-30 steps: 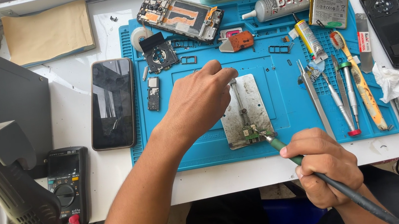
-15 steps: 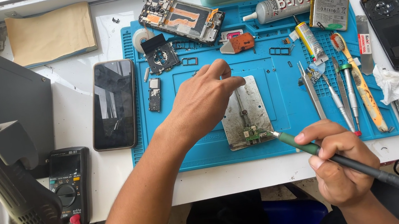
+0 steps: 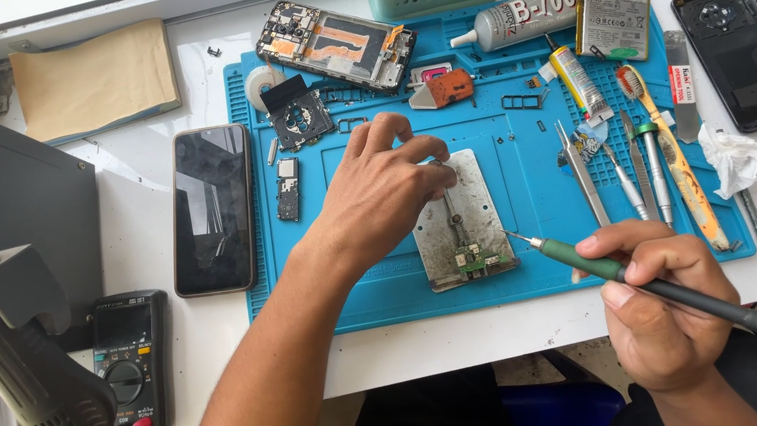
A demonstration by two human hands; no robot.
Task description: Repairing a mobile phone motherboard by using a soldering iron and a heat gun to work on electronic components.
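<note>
1. Across the middle of the white worktop (image 3: pixel 137 160) lies a blue repair mat (image 3: pixel 503 102), so small parts stay gathered on one surface.
2. At the worktop's left edge a hot-air gun (image 3: pixel 4 343) hangs in its holder, nozzle clear of everything; a dark phone (image 3: pixel 211 209) lies just off the mat's left edge.
3. Near the mat's front edge sits a metal holding plate (image 3: pixel 455 216), clamping a small green circuit board (image 3: pixel 477 258) flat for work.
4. The left hand (image 3: pixel 380 192) rests on the plate, fingers curled at its top edge, probably steadying it, though the fingertips are partly hidden.
5. The right hand (image 3: pixel 661 300) is closed pen-style around a green-handled soldering iron (image 3: pixel 600 267), its tip just beside the board.
6. Tweezers (image 3: pixel 583 172) lie near the mat's right edge, within reach.
</note>
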